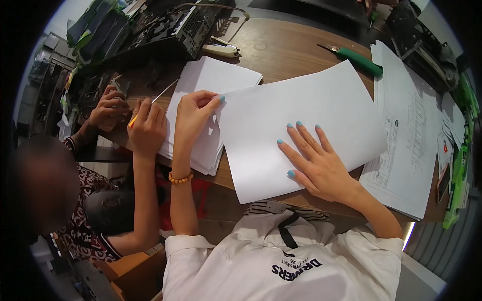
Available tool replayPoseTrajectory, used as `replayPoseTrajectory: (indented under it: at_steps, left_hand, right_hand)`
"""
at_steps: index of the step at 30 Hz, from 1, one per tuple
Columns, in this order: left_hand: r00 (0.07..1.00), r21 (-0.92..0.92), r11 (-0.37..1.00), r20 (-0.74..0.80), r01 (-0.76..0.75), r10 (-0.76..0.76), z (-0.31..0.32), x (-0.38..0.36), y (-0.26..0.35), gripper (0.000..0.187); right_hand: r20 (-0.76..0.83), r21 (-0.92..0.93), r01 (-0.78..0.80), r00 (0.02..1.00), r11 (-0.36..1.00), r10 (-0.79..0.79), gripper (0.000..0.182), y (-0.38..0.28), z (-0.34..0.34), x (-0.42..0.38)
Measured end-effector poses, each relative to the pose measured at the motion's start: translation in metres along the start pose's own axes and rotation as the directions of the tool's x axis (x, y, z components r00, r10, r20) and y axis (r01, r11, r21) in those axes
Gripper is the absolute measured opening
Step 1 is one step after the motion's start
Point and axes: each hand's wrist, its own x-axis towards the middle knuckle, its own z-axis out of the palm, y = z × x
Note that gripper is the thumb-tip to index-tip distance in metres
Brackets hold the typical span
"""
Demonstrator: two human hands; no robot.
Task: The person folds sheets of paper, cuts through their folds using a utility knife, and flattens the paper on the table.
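Note:
A large blank sheet of white paper [301,105] lies tilted on the wooden desk in front of me. My left hand [195,113] pinches its upper left corner between thumb and fingers. Flat on the sheet's right half rests my right hand [314,163], fingers spread, holding nothing. Under and beside my left hand is a stack of white paper [216,72], partly covered by the sheet. To the right, a pile of printed sheets [404,130] with drawings and text is partly overlapped by the large sheet.
A green-handled tool [359,61] and a beige box cutter [221,50] lie toward the back of the wooden desk [281,40]. A black metal computer case [175,35] stands at back left. On my left, a co-worker's hand [146,128] grips a screwdriver [164,91].

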Motion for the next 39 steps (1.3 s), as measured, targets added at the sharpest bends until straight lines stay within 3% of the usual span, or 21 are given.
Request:
replayPoseTrajectory:
  at_steps: [15, 30, 32, 33, 34, 36, 38, 39]
  left_hand:
    - [1.000, 0.101, 0.995, -0.016, 0.012, -0.010, -0.004, 0.002, 0.001, 0.021]
    - [1.000, 0.089, 0.996, 0.021, 0.000, -0.002, -0.007, 0.002, -0.002, 0.022]
    - [0.999, 0.258, 0.966, -0.033, -0.013, 0.022, -0.005, -0.004, 0.011, 0.022]
    - [0.968, 0.530, 0.840, -0.129, -0.114, 0.213, -0.001, -0.015, 0.017, 0.025]
    - [0.894, 0.761, 0.629, -0.159, -0.159, 0.419, 0.011, -0.035, 0.036, 0.029]
    - [0.859, 0.791, 0.498, 0.068, -0.357, 0.507, 0.041, -0.082, 0.065, 0.039]
    - [0.813, 0.682, 0.472, 0.335, -0.558, 0.477, 0.077, -0.126, 0.077, 0.054]
    - [0.825, 0.619, 0.549, 0.371, -0.562, 0.426, 0.095, -0.139, 0.076, 0.065]
  right_hand:
    - [0.012, 0.082, -0.013, 1.000, 0.997, 0.012, 0.056, 0.003, -0.001, 0.001]
    - [-0.123, 0.119, -0.009, 0.992, 0.993, 0.024, 0.046, 0.011, 0.003, 0.003]
    - [-0.121, 0.075, -0.012, 0.992, 0.997, 0.021, 0.046, 0.011, 0.005, 0.003]
    - [-0.120, 0.081, -0.019, 0.992, 0.997, 0.029, 0.046, 0.010, 0.005, 0.003]
    - [-0.122, 0.066, -0.019, 0.992, 0.998, 0.027, 0.046, 0.010, 0.004, 0.003]
    - [-0.122, 0.055, -0.025, 0.992, 0.998, 0.032, 0.045, 0.010, 0.005, 0.002]
    - [-0.138, 0.040, -0.022, 0.990, 0.999, 0.028, 0.046, 0.011, 0.008, 0.002]
    - [-0.135, 0.045, -0.027, 0.990, 0.999, 0.033, 0.046, 0.010, 0.010, 0.002]
